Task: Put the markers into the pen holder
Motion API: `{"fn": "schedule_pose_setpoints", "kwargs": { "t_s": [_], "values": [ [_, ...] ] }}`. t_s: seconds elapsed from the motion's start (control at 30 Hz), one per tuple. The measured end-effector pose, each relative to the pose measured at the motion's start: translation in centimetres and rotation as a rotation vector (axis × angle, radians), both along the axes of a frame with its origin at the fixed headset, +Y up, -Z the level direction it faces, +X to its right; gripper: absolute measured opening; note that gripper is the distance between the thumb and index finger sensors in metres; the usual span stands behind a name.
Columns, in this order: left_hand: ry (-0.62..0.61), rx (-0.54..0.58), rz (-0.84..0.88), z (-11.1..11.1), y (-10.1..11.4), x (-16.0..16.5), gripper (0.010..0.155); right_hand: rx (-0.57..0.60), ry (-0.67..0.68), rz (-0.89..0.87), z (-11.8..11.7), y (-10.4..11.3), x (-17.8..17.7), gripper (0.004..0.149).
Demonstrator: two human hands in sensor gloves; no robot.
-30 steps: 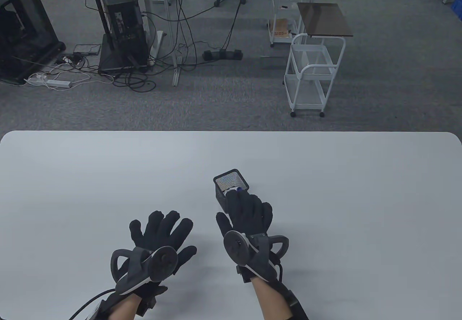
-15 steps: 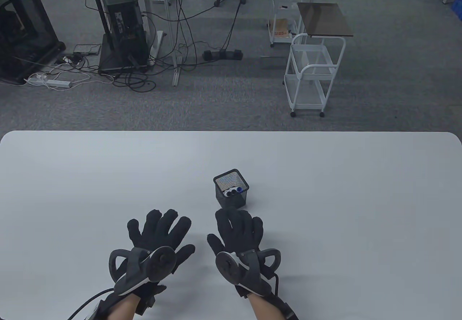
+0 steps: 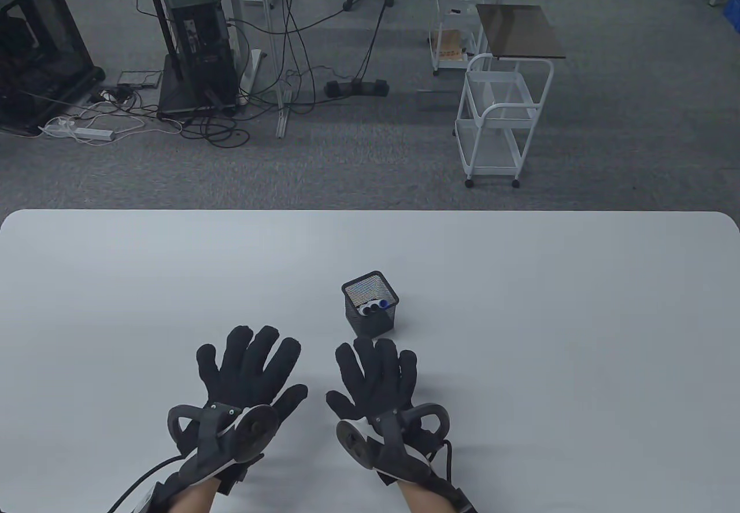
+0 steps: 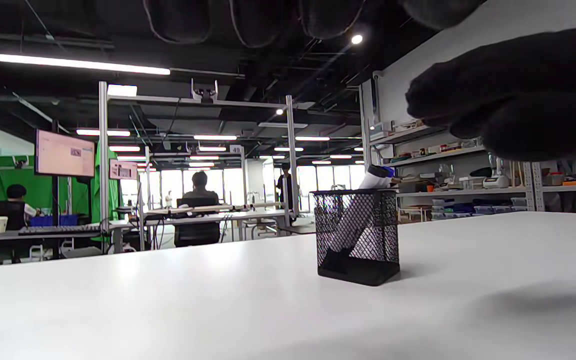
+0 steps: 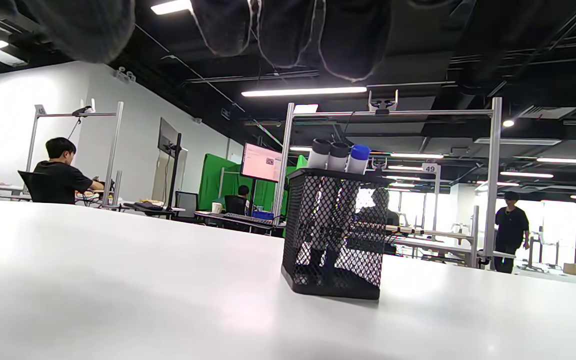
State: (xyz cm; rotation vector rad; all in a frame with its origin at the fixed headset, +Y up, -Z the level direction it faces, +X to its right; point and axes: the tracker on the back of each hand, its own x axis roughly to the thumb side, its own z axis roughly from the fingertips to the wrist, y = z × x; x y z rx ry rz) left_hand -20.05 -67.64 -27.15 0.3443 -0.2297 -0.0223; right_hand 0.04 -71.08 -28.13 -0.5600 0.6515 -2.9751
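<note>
- Table view: both hands lay flat on the white counter (image 3: 520, 305) with fingers spread and nothing in them, the left hand (image 3: 245, 374) beside the right hand (image 3: 376, 380). The black mesh pen holder (image 3: 371, 303) stood just beyond the right hand's fingertips, apart from them, with the markers (image 3: 373, 306) already inside. No loose marker showed on the counter, so the inserting step looked finished; the next move probably called only for keeping the hands clear of the holder
- Left wrist view: the pen holder (image 4: 357, 235) stood upright, and this side angle showed what the top view could not: a marker (image 4: 363, 212) leaning aslant inside, its cap above the rim
- Right wrist view: only here could the count be made, three markers (image 5: 338, 156) side by side in the pen holder (image 5: 335, 232), two grey caps and one blue, fingertips (image 5: 288, 30) hanging well above
</note>
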Motion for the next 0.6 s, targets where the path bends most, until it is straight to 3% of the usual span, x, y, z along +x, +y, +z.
{"fn": "schedule_pose_setpoints", "kwargs": {
  "t_s": [0.23, 0.6],
  "values": [
    [0.025, 0.056, -0.049, 0.13, -0.44, 0.43, 0.075, 0.003, 0.018, 0.001, 0.12, 0.11, -0.04, 0.080],
    [0.025, 0.035, -0.049, 0.14, -0.39, 0.61, 0.074, 0.007, 0.022, -0.010, 0.19, 0.05, -0.02, 0.082]
  ]
}}
